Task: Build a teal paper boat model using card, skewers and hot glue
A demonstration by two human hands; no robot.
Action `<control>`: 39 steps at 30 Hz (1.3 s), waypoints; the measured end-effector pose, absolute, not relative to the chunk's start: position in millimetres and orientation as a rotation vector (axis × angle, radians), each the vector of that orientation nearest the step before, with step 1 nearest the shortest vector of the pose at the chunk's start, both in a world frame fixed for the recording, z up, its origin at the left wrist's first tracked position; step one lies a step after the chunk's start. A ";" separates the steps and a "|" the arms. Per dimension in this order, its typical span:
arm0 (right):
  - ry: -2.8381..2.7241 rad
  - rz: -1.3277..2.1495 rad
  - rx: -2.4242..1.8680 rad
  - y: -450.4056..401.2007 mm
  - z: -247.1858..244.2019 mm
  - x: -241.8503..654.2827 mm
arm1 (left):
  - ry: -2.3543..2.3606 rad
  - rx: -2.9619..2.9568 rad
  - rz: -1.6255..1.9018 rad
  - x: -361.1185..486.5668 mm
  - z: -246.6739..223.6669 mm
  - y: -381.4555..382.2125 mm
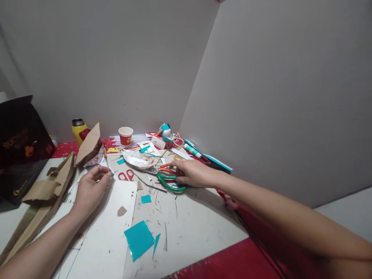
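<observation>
My left hand [92, 188] pinches a thin tan stick [106, 158] that points upward from the fingertips. Just behind it a folded piece of brown cardboard [88, 145] stands tilted; whether the stick touches it I cannot tell. On the right, my right hand [187, 172] has its fingers closed on the handles of large scissors [171, 183], one loop green and the other orange. The blades point left and lie partly under a crumpled white, stained piece [138, 159]. Small red-handled scissors [126, 175] lie between my hands.
White sheets [107, 232] cover the table, with teal squares [139, 239] and scraps on them. A paper cup [126, 136], a yellow bottle [78, 130] and a glue stick [192, 150] stand or lie farther back. At left are a black box [23, 151] and long cardboard pieces [49, 197].
</observation>
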State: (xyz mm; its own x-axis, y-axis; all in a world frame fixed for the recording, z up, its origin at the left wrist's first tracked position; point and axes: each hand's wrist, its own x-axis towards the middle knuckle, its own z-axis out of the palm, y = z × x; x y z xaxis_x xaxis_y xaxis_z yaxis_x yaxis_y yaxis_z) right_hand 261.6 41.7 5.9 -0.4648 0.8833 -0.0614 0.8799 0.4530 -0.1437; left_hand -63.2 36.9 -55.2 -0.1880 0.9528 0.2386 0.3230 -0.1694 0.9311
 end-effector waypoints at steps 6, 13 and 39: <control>-2.691 0.164 -1.587 84.1 11.2 271.7 | 1.518 1.498 1.363 -64.5 -57.9 39.0; -2.671 0.036 -1.538 149.9 -2.4 278.1 | 1.529 1.504 1.367 -65.2 -57.7 39.8; -2.728 0.141 -1.455 62.9 -10.3 295.4 | 1.475 1.497 1.377 -58.1 -48.7 32.8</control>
State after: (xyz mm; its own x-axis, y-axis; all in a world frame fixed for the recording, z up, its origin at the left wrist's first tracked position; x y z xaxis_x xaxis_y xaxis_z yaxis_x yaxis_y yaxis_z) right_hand 295.4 62.9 -10.3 -0.5574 0.8303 -0.0018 0.8260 0.5543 -0.1020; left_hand -58.1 32.8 -48.7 -0.1668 0.9550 0.2454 0.3104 -0.1853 0.9324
